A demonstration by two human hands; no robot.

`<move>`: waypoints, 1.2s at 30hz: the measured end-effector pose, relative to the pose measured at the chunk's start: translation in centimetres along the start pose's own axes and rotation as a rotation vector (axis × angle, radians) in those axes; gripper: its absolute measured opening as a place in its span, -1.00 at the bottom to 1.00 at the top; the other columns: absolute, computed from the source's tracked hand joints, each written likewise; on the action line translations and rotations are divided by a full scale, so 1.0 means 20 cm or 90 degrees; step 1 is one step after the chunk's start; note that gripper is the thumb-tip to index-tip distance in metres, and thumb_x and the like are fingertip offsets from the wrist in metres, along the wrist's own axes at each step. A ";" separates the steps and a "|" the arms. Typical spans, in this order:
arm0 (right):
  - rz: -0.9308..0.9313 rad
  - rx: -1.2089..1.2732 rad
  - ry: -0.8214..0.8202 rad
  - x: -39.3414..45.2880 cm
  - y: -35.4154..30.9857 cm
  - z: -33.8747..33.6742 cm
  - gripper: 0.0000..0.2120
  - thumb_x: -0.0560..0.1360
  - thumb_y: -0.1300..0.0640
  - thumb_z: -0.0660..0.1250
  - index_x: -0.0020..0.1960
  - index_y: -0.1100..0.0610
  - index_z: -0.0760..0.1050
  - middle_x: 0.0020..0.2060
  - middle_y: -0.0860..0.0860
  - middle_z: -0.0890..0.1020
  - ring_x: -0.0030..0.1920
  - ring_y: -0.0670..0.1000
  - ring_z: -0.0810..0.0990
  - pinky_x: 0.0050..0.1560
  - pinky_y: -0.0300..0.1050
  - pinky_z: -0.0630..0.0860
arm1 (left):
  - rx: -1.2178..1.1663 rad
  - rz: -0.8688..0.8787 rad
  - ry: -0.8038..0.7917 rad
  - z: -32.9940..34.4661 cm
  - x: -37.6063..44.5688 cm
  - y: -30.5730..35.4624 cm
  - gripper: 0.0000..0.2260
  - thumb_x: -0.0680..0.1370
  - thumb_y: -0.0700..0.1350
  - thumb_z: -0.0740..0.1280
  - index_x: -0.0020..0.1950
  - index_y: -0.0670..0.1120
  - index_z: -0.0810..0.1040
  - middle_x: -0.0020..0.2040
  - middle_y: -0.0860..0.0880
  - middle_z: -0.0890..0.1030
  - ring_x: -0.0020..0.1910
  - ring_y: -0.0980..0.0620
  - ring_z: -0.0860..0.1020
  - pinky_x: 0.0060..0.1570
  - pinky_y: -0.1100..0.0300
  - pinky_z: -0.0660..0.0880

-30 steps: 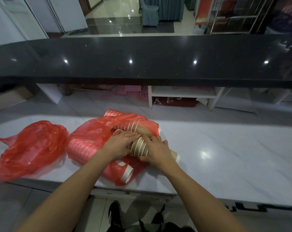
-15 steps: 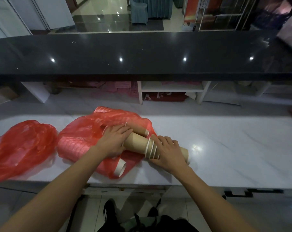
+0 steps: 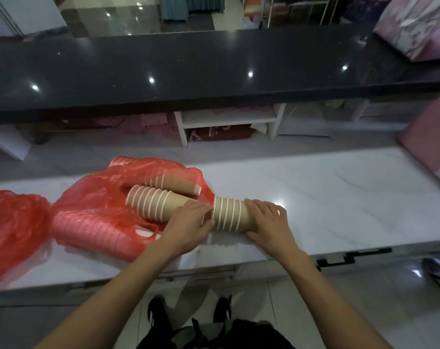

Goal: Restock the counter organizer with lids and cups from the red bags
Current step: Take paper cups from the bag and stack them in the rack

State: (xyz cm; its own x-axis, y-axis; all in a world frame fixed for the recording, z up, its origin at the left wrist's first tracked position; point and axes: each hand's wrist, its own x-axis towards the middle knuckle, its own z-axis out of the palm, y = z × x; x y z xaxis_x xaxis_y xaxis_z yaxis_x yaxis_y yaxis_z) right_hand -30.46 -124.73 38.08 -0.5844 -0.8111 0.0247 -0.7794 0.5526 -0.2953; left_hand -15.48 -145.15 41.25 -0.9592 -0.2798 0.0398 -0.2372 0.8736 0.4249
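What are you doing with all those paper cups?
A person is pulling a long stack of brown paper cups apart on the white counter. The right hand grips the separated short stack, and the left hand holds the tip of the longer stack, which lies partly on the open red bag. Another stack lies behind it, and a second red bag lies farther left.

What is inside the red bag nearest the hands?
The red bag lies open with two brown cup stacks sticking out of its mouth, and a ribbed row shows through the plastic at its near side. Anything deeper is covered by the crumpled film.
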 end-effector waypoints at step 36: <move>-0.657 0.319 0.190 -0.40 -1.78 -0.18 -0.41 0.39 -0.23 0.48 0.27 0.13 0.59 0.33 0.08 0.54 0.20 0.17 0.55 0.17 0.17 0.51 | -0.386 -0.532 0.502 -0.72 -2.06 -0.08 -0.85 0.67 -0.11 0.27 0.18 0.06 0.56 0.00 0.13 0.69 -0.07 0.10 0.67 -0.39 -0.08 0.63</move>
State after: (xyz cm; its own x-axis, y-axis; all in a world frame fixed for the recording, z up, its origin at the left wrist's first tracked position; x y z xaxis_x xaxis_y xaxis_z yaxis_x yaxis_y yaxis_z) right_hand 1.10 -137.23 51.85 0.1884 -0.7156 0.6726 -0.7764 -0.5279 -0.3442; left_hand 26.72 -140.74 51.97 -0.1580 -0.9874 -0.0041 -0.4104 0.0619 0.9098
